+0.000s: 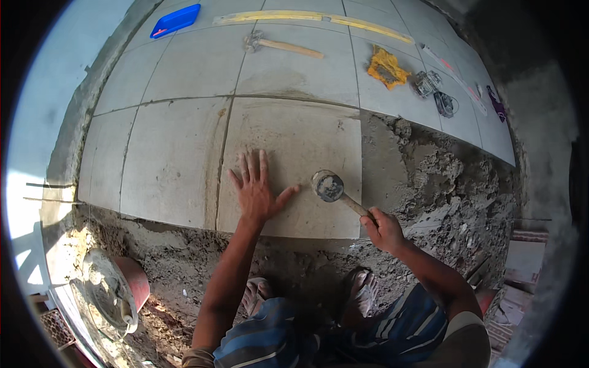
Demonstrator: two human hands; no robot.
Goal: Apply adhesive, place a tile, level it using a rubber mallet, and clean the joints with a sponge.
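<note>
My left hand (255,195) lies flat with spread fingers on a large grey floor tile (294,135) dusted with mortar. My right hand (383,230) is wrapped round the wooden handle of a rubber mallet (328,186). Its dark, mortar-smeared head is over the right part of the same tile; whether it touches the surface I cannot tell. Wet grey mortar (383,159) borders the tile's right edge. Rough mortar and soil also run along its near edge, in front of my feet.
Laid tiles (172,159) extend left and beyond. On them are a hammer (282,48), a yellow straightedge (319,16), a blue tray (175,21), an orange cloth (386,66) and a wire-wrapped bundle (426,83). A red mortar bucket (132,282) stands near left. Stacked boxes (524,264) are at right.
</note>
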